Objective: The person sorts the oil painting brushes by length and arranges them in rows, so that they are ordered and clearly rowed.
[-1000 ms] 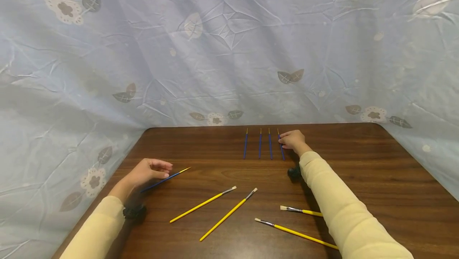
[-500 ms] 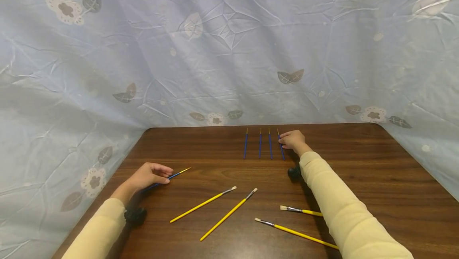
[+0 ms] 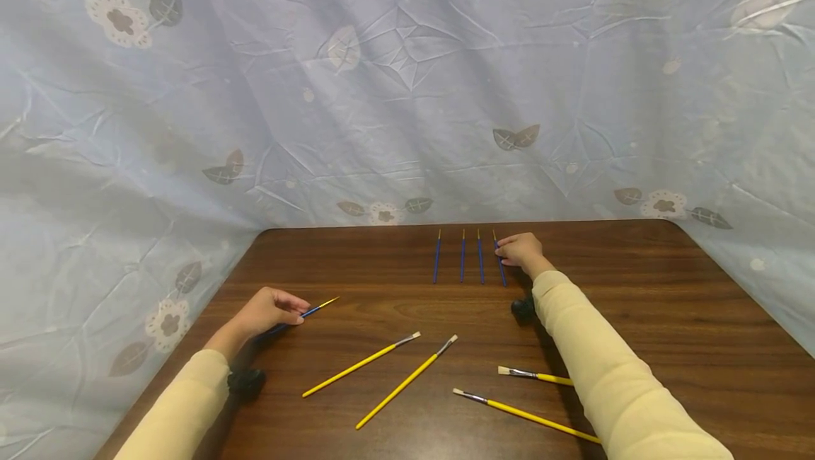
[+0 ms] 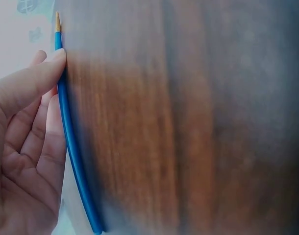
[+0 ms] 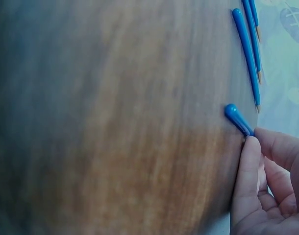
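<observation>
My left hand [image 3: 266, 315] pinches a slim blue paintbrush [image 4: 73, 137] with a gold ferrule, low over the left part of the table. Its bristle tip points away to the right. At the far side, my right hand [image 3: 521, 250] holds another blue paintbrush [image 3: 502, 272] between thumb and fingertips; its rounded handle end [image 5: 231, 110] sticks out toward me. That brush lies slightly slanted at the right end of a row. Beside it lie three more blue paintbrushes, a left one [image 3: 436, 260], a middle one [image 3: 463, 260] and a right one [image 3: 480, 262], tips toward the far edge.
Yellow paintbrushes with flat pale bristles lie nearer me: two slanting ones [image 3: 351, 370] [image 3: 401, 389] in the middle, and two others [image 3: 528, 415] [image 3: 552, 378] partly under my right sleeve [image 3: 611, 361]. A patterned cloth [image 3: 382, 127] hangs behind the wooden table [image 3: 382, 262].
My left hand has moved slightly right and down along the blue paintbrush, and its thumb and fingers have closed on it. The right hand and the row stay as they were.
</observation>
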The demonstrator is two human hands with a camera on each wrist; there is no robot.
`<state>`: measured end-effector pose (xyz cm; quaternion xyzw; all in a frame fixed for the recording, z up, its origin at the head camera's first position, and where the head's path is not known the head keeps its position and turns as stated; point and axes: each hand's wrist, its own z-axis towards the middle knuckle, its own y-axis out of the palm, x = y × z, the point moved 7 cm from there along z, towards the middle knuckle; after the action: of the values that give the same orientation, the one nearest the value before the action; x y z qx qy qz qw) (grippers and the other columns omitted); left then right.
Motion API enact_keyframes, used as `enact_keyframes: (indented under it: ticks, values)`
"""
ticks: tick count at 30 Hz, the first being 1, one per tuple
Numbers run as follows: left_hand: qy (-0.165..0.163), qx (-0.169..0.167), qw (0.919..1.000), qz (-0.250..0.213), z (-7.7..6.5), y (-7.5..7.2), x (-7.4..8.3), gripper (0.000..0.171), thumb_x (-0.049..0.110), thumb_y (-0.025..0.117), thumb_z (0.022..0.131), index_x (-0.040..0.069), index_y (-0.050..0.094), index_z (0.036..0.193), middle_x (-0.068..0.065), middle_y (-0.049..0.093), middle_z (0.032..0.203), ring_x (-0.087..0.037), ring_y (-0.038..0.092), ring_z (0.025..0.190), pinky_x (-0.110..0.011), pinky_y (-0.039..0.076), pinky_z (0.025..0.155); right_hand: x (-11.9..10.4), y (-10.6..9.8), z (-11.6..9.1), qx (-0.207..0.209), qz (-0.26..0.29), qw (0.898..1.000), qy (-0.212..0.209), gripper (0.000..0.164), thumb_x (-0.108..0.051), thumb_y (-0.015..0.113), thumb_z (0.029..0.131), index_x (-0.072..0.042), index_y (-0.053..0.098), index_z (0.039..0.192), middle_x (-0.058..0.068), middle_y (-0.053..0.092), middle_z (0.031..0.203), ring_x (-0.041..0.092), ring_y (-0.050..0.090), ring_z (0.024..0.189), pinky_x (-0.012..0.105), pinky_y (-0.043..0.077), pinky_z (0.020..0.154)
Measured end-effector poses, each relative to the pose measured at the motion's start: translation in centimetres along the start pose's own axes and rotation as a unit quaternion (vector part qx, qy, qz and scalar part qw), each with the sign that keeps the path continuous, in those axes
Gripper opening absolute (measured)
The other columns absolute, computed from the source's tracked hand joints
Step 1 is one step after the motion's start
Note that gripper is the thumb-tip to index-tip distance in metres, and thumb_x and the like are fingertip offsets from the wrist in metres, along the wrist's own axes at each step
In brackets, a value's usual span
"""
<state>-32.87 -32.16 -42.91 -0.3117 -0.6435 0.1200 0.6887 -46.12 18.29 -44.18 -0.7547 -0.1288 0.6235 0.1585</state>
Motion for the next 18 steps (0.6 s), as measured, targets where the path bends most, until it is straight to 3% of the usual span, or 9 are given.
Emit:
enact_keyframes:
  ticks: [11, 18]
  values:
    - [0.008, -0.001, 1.0, -0.001, 0.2, 0.1, 0.4, 0.021, -0.001, 0.075, 0.081, -0.008, 0.072, 0.101, -0.016, 0.072, 0.096, -0.023, 0.069, 0.091, -0.023, 0.055, 0.077, 0.0, 0.0, 0.0, 0.002, 0.004, 1.0, -0.002, 0.031, 0.001, 0.068, 0.087, 0.009, 0.065, 0.117, 0.023, 0.062, 0.116, 0.009, 0.062, 0.07, 0.022, 0.057, 0.066]
    - [0.0, 0.004, 0.9999, -0.015, 0.2, 0.3, 1.5, 0.025, 0.003, 0.072, 0.086, -0.009, 0.068, 0.107, -0.017, 0.07, 0.1, -0.026, 0.067, 0.091, -0.031, 0.057, 0.077, 0.0, 0.0, -0.1, 0.0, 0.009, 1.0, -0.002, 0.032, 0.001, 0.068, 0.087, 0.01, 0.064, 0.118, 0.023, 0.061, 0.115, 0.008, 0.061, 0.068, 0.022, 0.057, 0.066]
